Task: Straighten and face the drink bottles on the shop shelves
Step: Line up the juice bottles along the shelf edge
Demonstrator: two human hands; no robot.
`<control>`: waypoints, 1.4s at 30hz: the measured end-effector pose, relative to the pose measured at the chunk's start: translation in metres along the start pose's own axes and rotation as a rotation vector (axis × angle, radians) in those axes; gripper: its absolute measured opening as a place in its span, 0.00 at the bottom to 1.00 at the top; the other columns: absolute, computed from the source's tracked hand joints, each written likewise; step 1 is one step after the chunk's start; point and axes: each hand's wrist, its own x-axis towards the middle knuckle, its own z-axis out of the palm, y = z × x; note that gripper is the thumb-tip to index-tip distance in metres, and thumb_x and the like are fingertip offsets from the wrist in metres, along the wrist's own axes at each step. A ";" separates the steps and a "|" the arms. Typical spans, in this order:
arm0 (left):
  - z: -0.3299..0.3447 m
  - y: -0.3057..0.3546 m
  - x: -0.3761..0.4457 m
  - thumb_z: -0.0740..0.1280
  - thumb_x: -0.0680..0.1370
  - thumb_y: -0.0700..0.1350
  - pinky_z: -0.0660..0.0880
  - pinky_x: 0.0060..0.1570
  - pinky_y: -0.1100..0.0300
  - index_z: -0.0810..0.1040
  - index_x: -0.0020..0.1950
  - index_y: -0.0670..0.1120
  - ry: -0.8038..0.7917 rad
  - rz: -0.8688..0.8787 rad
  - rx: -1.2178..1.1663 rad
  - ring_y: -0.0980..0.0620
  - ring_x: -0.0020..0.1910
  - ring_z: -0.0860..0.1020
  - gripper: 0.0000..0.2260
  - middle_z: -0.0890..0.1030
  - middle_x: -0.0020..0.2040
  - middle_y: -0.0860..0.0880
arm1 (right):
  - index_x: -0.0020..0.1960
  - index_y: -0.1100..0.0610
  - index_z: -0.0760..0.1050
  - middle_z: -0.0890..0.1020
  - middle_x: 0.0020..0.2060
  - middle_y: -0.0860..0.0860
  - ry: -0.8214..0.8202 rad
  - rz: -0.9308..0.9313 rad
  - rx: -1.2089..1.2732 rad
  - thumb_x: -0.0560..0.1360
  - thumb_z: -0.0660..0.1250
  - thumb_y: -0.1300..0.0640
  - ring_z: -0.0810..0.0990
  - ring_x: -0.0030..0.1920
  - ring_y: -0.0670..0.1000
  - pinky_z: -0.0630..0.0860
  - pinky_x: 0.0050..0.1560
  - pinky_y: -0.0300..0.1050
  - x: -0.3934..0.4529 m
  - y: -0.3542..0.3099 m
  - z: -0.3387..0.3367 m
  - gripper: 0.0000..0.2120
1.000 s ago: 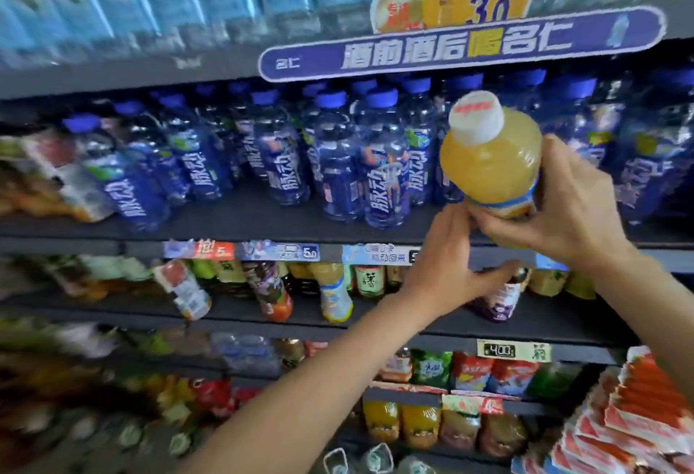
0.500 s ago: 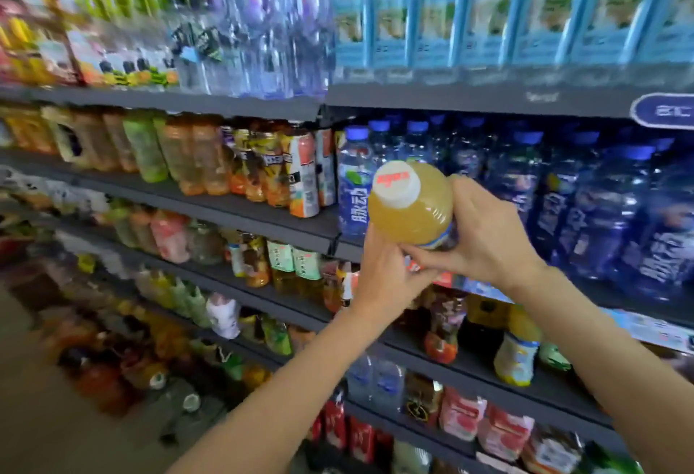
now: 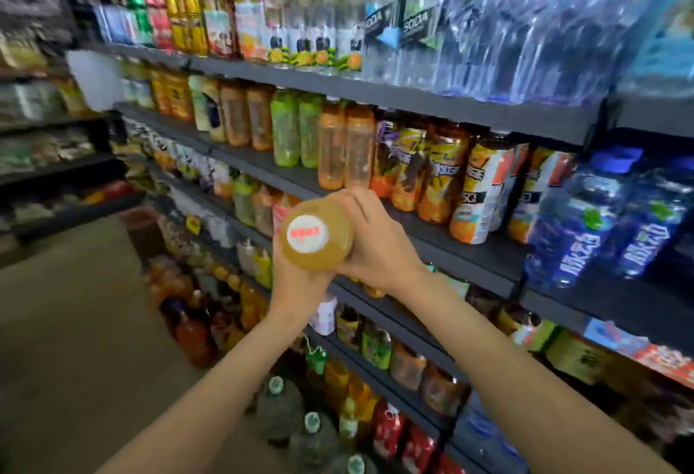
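Observation:
Both of my hands hold one yellow juice bottle (image 3: 319, 244) with a white cap marked in red, its cap turned toward me. My left hand (image 3: 296, 282) cups it from below. Gripping its side from the right is my right hand (image 3: 379, 244). The bottle is in front of the dark shelves (image 3: 432, 244), off any shelf. Behind it stand rows of orange and green drink bottles (image 3: 345, 147) and orange-labelled juice bottles (image 3: 469, 188).
Blue-capped blue bottles (image 3: 586, 229) fill the shelf at right. Clear soda bottles (image 3: 405, 30) stand on the top shelf. Large bottles (image 3: 311, 432) stand on the floor below. The aisle floor (image 3: 75, 323) stretches to the left, with another dark rack (image 3: 45, 158) beyond it.
My view has swung left along the shelves, away from the blue bottles. The juice bottle stays in both hands and its cap has tipped more toward me.

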 end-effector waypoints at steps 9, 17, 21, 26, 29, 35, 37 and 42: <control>-0.066 -0.040 0.125 0.74 0.68 0.37 0.77 0.48 0.63 0.72 0.59 0.48 -0.116 0.197 0.178 0.53 0.52 0.78 0.22 0.79 0.51 0.51 | 0.69 0.55 0.62 0.70 0.58 0.49 -0.055 0.073 0.224 0.67 0.73 0.42 0.65 0.59 0.46 0.61 0.51 0.36 0.103 0.041 0.094 0.38; -0.091 -0.045 0.224 0.72 0.69 0.56 0.67 0.32 0.77 0.70 0.43 0.64 -0.085 0.297 0.244 0.75 0.39 0.73 0.12 0.76 0.40 0.60 | 0.54 0.49 0.68 0.76 0.44 0.41 -0.140 0.358 0.377 0.65 0.74 0.40 0.76 0.43 0.39 0.70 0.37 0.27 0.197 0.090 0.144 0.25; -0.098 -0.054 0.261 0.73 0.69 0.53 0.68 0.34 0.76 0.69 0.46 0.66 -0.150 0.360 0.229 0.74 0.40 0.74 0.15 0.76 0.39 0.64 | 0.54 0.47 0.66 0.77 0.45 0.42 -0.138 0.405 0.331 0.63 0.75 0.40 0.77 0.45 0.41 0.73 0.42 0.32 0.222 0.103 0.161 0.27; -0.120 -0.070 0.313 0.73 0.67 0.59 0.71 0.40 0.70 0.73 0.50 0.64 -0.246 0.493 0.235 0.65 0.45 0.75 0.15 0.77 0.42 0.63 | 0.53 0.46 0.72 0.79 0.45 0.36 -0.193 0.490 0.517 0.66 0.77 0.53 0.78 0.44 0.31 0.72 0.43 0.25 0.254 0.111 0.182 0.20; -0.154 -0.087 0.343 0.68 0.64 0.68 0.70 0.44 0.58 0.72 0.52 0.63 -0.244 0.578 0.332 0.61 0.45 0.72 0.20 0.74 0.43 0.65 | 0.50 0.46 0.76 0.82 0.48 0.41 -0.301 0.562 0.604 0.67 0.76 0.59 0.80 0.49 0.38 0.76 0.50 0.34 0.280 0.102 0.208 0.16; -0.208 -0.116 0.394 0.70 0.62 0.63 0.71 0.36 0.65 0.70 0.45 0.63 -0.253 0.548 0.284 0.62 0.39 0.74 0.15 0.75 0.37 0.64 | 0.56 0.50 0.76 0.81 0.51 0.44 -0.187 0.648 0.445 0.67 0.75 0.48 0.79 0.49 0.36 0.75 0.50 0.32 0.321 0.077 0.270 0.19; -0.208 -0.124 0.401 0.74 0.64 0.60 0.75 0.40 0.62 0.74 0.48 0.59 -0.342 0.458 0.270 0.60 0.43 0.77 0.16 0.79 0.41 0.60 | 0.54 0.48 0.77 0.81 0.46 0.40 -0.151 0.699 0.388 0.67 0.75 0.45 0.77 0.44 0.30 0.72 0.43 0.26 0.322 0.074 0.278 0.18; -0.190 -0.130 0.400 0.71 0.67 0.63 0.76 0.44 0.57 0.77 0.54 0.53 -0.575 0.428 0.372 0.53 0.47 0.80 0.21 0.83 0.47 0.52 | 0.40 0.37 0.75 0.79 0.36 0.33 -0.173 0.803 0.212 0.65 0.75 0.43 0.74 0.37 0.24 0.68 0.35 0.22 0.303 0.076 0.268 0.10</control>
